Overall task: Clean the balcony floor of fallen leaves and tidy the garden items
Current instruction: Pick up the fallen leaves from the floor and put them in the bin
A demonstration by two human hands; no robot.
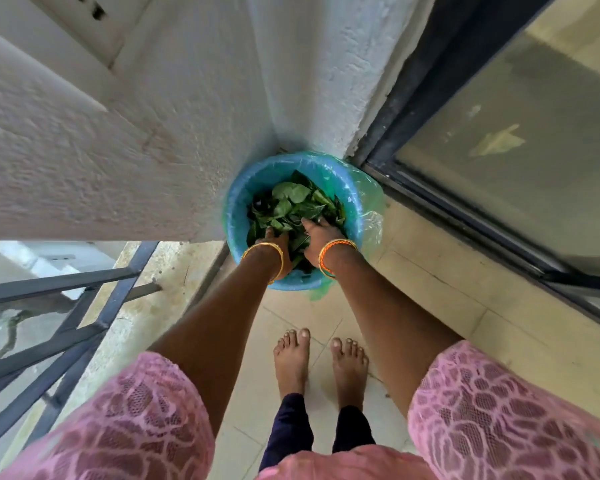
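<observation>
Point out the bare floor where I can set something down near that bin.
Free: the tiles between the bin and the bare feet, and the tiled strip right of the bin along the sliding door track. Crowded: the bin itself, where the left hand and right hand are in the leaves, wedged into the wall corner.

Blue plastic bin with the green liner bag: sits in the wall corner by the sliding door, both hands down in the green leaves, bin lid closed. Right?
Not quite. The head view shows no lid on the blue plastic bin: its top is open, with the green leaves exposed. The rest holds: green liner bag, wall corner by the sliding door, left hand and right hand in the leaves.
</observation>
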